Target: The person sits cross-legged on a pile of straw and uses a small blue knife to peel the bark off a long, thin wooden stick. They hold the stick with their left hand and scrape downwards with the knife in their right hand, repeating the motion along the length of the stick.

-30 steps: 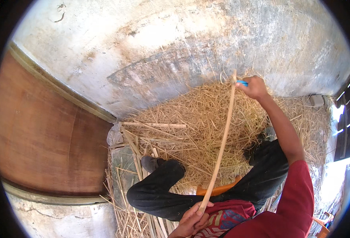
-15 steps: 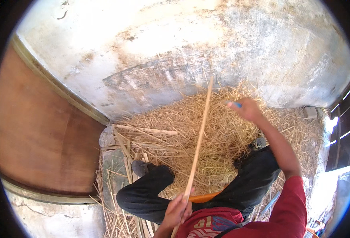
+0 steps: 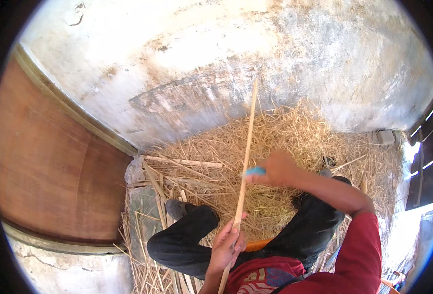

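A long, pale bamboo strip point(image 3: 249, 137) runs up from my lap and leans away toward the wall. My left hand point(image 3: 228, 243) is wrapped round its lower part, near my waist. My right hand point(image 3: 278, 169) is closed on a small blue-handled knife point(image 3: 254, 171), blurred by motion, its blade hard to make out. The knife is at the strip's middle, above my left hand; whether it touches the strip I cannot tell.
Thin shavings point(image 3: 290, 132) lie heaped between my feet and along the stained wall point(image 3: 216, 59). More cut strips point(image 3: 182, 161) lie at the left, near a brown door panel point(image 3: 59, 157). An orange seat edge point(image 3: 258, 244) shows beneath me. A grey block point(image 3: 385, 137) stands at the right.
My right hand with the knife has come down and left, from apart over the shavings to the strip. My left hand has shifted slightly up, and the strip's far end has moved up and left.
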The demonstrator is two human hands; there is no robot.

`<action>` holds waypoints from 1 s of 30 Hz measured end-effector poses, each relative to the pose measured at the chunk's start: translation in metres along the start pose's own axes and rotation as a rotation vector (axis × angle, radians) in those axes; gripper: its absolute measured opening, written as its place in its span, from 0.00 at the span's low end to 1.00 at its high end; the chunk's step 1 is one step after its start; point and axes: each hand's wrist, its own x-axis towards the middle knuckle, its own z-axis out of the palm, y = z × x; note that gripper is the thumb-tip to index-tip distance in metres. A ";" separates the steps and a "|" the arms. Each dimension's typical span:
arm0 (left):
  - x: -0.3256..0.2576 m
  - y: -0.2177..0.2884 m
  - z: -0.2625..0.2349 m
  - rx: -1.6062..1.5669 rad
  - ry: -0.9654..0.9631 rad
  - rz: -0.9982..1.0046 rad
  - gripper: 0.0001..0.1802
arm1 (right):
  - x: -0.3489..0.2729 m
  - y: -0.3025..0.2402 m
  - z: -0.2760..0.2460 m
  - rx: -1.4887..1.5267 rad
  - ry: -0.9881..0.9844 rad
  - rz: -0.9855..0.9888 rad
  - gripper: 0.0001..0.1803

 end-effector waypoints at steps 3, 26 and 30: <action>-0.001 0.000 -0.003 0.119 0.034 -0.006 0.24 | 0.006 0.003 0.005 -0.051 0.002 -0.026 0.45; -0.035 -0.012 0.011 0.406 -0.080 -0.012 0.27 | 0.055 0.113 -0.020 0.225 0.111 0.573 0.46; -0.042 -0.023 0.014 0.277 -0.163 -0.112 0.26 | 0.035 0.181 -0.038 0.033 0.304 0.629 0.45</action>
